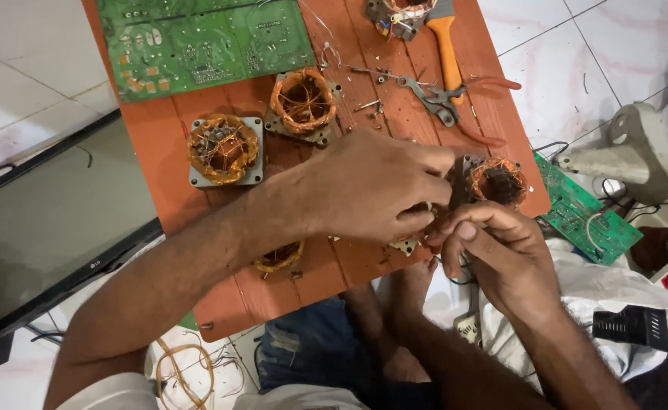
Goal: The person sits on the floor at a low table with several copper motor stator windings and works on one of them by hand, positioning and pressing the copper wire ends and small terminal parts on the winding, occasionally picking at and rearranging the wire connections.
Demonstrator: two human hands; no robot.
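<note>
My left hand (375, 186) reaches across the orange wooden board (159, 152) and grips a motor stator with copper windings (497, 182) at the board's right edge. My right hand (497, 254) is just below it, fingers curled and pinching at the stator's lower left side; what lies between the fingertips is hidden. Two more copper-wound stators (225, 149) (303, 102) lie on the board to the left. Another wound stator (279, 257) shows partly under my left forearm.
A green circuit board (201, 42) lies at the board's top. Orange-handled pliers (444, 95) and an orange-handled tool (448, 45) lie top right. A second green circuit board (588, 216) sits on the floor at right, a flat screen (53, 220) at left, loose copper wire (186, 372) below.
</note>
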